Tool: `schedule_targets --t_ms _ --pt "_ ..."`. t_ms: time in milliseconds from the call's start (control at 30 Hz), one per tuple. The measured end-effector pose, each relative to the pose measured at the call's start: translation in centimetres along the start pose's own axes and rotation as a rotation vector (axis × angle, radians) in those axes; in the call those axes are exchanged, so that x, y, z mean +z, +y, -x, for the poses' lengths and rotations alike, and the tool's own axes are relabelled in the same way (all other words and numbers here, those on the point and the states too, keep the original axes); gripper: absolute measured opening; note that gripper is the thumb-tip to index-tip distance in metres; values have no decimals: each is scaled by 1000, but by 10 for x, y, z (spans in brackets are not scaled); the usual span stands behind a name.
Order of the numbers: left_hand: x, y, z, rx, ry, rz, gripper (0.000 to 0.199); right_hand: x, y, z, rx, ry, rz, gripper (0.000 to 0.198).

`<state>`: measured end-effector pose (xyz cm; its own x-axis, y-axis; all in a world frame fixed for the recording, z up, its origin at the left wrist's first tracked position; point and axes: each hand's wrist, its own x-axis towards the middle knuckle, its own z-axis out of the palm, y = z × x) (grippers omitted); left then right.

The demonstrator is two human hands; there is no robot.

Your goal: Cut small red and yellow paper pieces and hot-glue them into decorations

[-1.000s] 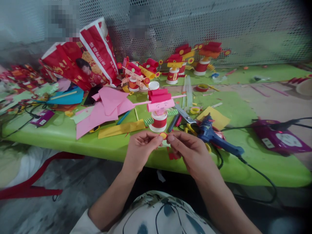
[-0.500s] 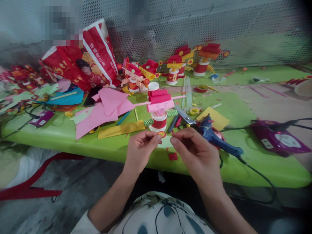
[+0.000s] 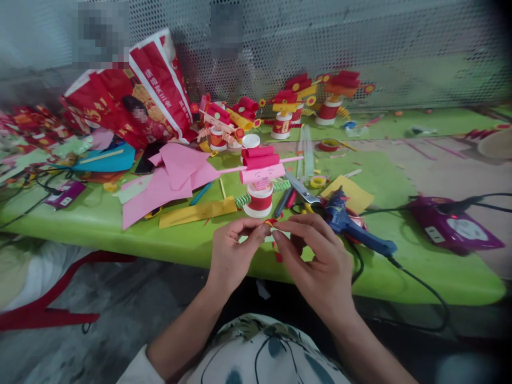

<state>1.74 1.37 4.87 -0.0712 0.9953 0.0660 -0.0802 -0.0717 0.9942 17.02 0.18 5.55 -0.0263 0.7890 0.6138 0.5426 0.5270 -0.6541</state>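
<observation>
My left hand [image 3: 234, 250] is closed in a pinch on a small red and yellow paper disc [image 3: 269, 222], which is tilted nearly edge-on. My right hand [image 3: 320, 261] meets it from the other side, thumb and index finger closed at the disc's right edge. Just beyond my fingers stands a paper figure [image 3: 261, 200], a white and red cup-shaped body with a pink face, red rolls on top and green spiral arms. Small red paper pieces [image 3: 279, 256] lie on the table, partly hidden behind my right hand.
A blue glue gun [image 3: 360, 233] rests at the right, its cord trailing toward the table edge, near a purple power socket [image 3: 454, 224]. Scissors [image 3: 300, 186] lie behind my right hand. Pink paper sheets [image 3: 176, 176] and a yellow strip [image 3: 196, 212] lie left. Several finished figures [image 3: 282, 125] stand behind.
My right hand has moved left until its fingertips meet the disc. The disc has turned from facing me to nearly edge-on. The figure has stayed in place.
</observation>
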Motion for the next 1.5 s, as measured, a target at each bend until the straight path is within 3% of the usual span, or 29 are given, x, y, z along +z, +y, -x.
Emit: schedule_targets --t_ms 300,467,633,767,867,933,1067,1300,1500 --pt "8 -5 -3 -44 -30 276 13 1 8 6 -347 74 306 29" --pt "12 -12 -4 -97 -79 431 14 -9 11 9 -449 53 443 33" --pt "20 -9 -7 -123 -70 547 19 -21 4 14 -463 17 394 40" --pt "27 -7 -11 -108 -125 579 17 -40 10 19 -415 107 384 38" --pt "30 -8 -12 -108 -137 605 16 -62 31 18 -230 209 596 29" --pt "31 -11 -11 -101 -129 609 17 -77 50 18 -83 110 748 24" --pt "34 -18 -10 -67 -96 581 19 -96 72 21 7 -116 876 28" --pt "40 -18 -11 -88 -98 547 20 -89 74 13 102 -203 983 33" --pt "43 -11 -15 -108 -112 587 18 -88 81 8 112 -294 966 49"
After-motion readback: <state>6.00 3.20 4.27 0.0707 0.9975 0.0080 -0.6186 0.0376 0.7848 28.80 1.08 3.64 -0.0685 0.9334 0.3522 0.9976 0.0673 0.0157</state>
